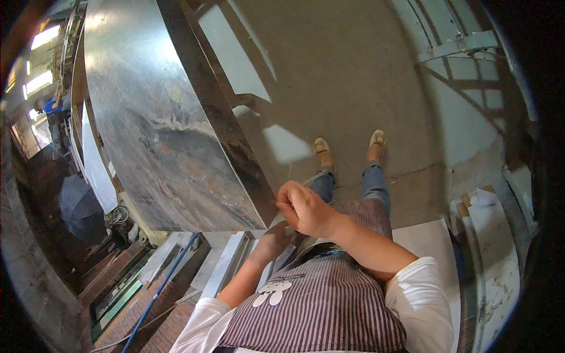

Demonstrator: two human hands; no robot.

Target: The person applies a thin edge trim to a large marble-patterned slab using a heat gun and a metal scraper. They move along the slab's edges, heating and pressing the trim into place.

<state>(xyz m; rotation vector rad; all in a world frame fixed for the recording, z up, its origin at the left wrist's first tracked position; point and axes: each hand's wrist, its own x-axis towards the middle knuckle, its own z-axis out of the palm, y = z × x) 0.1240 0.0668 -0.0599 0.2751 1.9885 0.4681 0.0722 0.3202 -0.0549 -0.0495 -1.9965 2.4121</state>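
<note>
In front of my waist my right hand (303, 207) is closed, its fingers curled in a pinch. Whatever may be in them is hidden or too small to name. Lower and to the left, my left hand (276, 240) lies close under it, fingers mostly out of sight behind the right hand and the apron. Both are beside the near corner of a large metal-topped table (168, 129), whose surface is grey, shiny and stained. I wear a striped apron (318, 300); a fold or pocket opening gapes just below my hands.
Pale slabs (226, 259) and a blue pole (162, 288) lie at the lower left. Farther left is a dark folded or draped umbrella (83, 209). Greenish panels with a metal frame (462, 47) stand at the right, above white sheets (494, 253). My feet are on concrete floor (347, 76).
</note>
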